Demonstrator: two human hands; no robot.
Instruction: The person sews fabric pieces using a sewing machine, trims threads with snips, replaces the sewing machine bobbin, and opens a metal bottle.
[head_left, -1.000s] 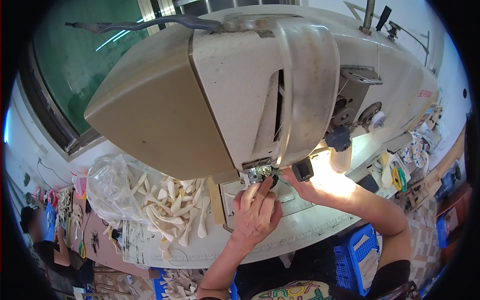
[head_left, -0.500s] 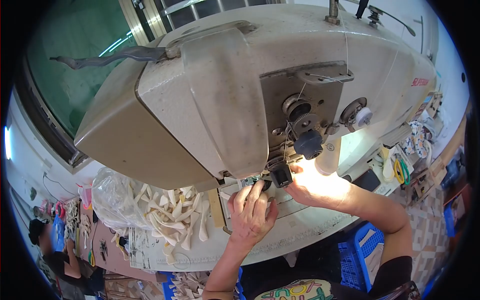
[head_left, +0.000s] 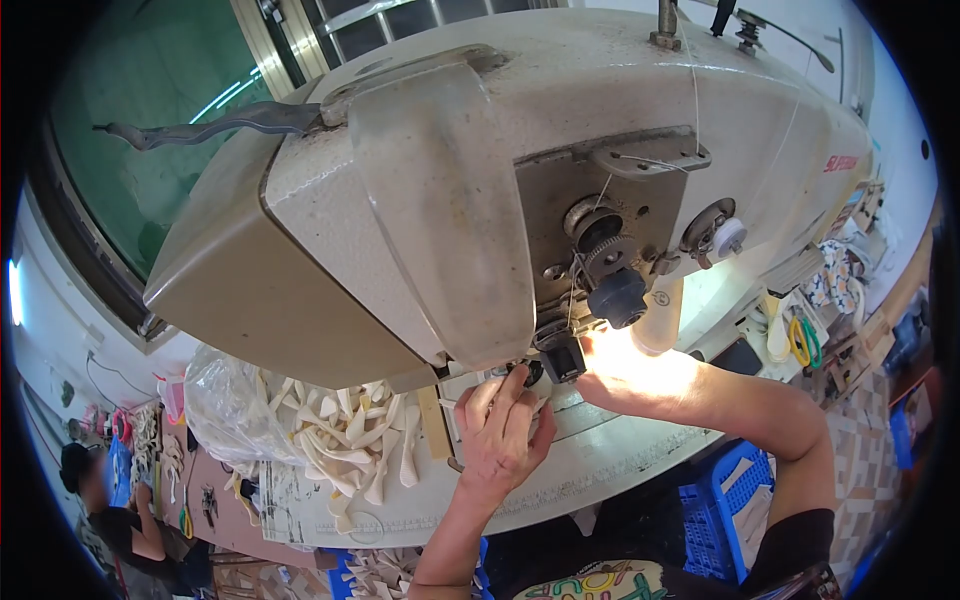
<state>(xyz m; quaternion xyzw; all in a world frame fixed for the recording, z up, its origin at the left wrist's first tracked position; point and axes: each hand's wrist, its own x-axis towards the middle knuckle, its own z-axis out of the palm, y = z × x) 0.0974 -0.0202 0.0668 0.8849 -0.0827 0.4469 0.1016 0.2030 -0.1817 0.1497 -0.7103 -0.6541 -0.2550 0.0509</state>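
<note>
A large off-white sewing machine point(head_left: 420, 210) fills the upper middle of the view. Under its head, my left hand point(head_left: 497, 432) lies with bent fingers by the needle area, thumb out to the side. A bit of pale material shows beside its fingers, but what they press or hold is mostly hidden. From the right, my right hand point(head_left: 607, 372) reaches in behind a black machine part point(head_left: 562, 360). Lamp glare and that part hide its fingers. Left of my left hand lies a heap of pale, narrow curved fabric pieces point(head_left: 350, 430) on the machine table point(head_left: 560, 478).
A clear plastic bag point(head_left: 232, 405) sits beside the heap. A phone point(head_left: 737, 358) and green-and-yellow-handled scissors point(head_left: 803, 343) lie at the right. Blue baskets point(head_left: 708, 535) with pale pieces stand below the table. Another person point(head_left: 130, 530) sits at far left.
Both hands stay beneath the machine head, with only slight shifts of the fingers. The view has tilted a little; the heap and the machine look unchanged.
</note>
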